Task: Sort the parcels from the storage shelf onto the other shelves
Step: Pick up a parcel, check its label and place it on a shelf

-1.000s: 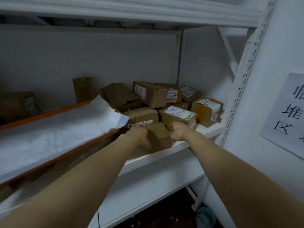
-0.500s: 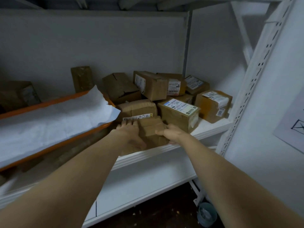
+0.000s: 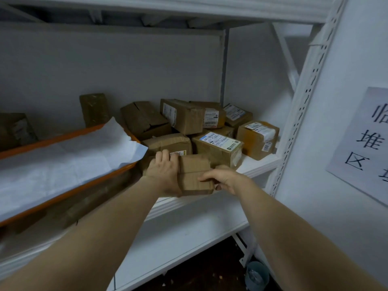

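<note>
The left grip (image 3: pixel 163 175) wraps the left side of a small brown parcel (image 3: pixel 194 172), and the right grip (image 3: pixel 225 179) pinches its right corner. The parcel sits at the front edge of the white shelf (image 3: pixel 258 164). Behind it, labelled boxes (image 3: pixel 218 148) are piled toward the wall.

A small brown parcel (image 3: pixel 194 175), plain cardboard with tape seams across its top, lay level at the front edge of the white storage shelf (image 3: pixel 258 164), just below the frame's centre. The left hand (image 3: pixel 162 173) and right hand (image 3: pixel 225 178) gripped its two ends. Behind it, centre-right, brown parcels were heaped together: a white-labelled parcel (image 3: pixel 218 147), a corner parcel (image 3: pixel 257 139) with several labels, a dented parcel (image 3: pixel 144 119) tilted, and a top parcel (image 3: pixel 182 116) resting on others.
</note>
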`<state>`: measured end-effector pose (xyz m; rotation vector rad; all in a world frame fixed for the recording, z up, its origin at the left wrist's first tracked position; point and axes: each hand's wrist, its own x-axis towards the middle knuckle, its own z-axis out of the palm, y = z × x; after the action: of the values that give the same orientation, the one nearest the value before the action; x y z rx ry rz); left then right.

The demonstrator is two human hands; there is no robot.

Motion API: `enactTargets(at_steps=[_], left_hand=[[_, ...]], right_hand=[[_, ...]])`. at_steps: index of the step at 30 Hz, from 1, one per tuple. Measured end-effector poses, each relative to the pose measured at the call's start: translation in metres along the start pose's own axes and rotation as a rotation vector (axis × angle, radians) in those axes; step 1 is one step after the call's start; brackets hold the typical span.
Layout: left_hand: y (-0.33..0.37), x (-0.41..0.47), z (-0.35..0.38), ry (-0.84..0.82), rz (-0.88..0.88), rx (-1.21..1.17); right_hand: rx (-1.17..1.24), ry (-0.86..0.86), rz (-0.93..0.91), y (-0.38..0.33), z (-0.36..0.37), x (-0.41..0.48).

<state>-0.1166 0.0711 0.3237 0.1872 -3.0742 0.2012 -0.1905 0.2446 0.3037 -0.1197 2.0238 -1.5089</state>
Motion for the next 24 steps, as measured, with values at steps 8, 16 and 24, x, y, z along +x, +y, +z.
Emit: enactTargets(at_steps=[8,16,24], left_hand=[[0.018,-0.015,0.001,0.292,0.086,-0.089],[0.026,-0.023,-0.004,0.361,0.060,-0.173],[0.026,-0.025,-0.004,0.510,0.292,-0.086]], right_hand=[[0.047,0.064,-0.100,0.001,-0.022,-0.018],[0.065,0.210,-0.163,0.016,-0.023,-0.017],[-0.091,0.298,-0.222,0.014,-0.016,-0.020]])
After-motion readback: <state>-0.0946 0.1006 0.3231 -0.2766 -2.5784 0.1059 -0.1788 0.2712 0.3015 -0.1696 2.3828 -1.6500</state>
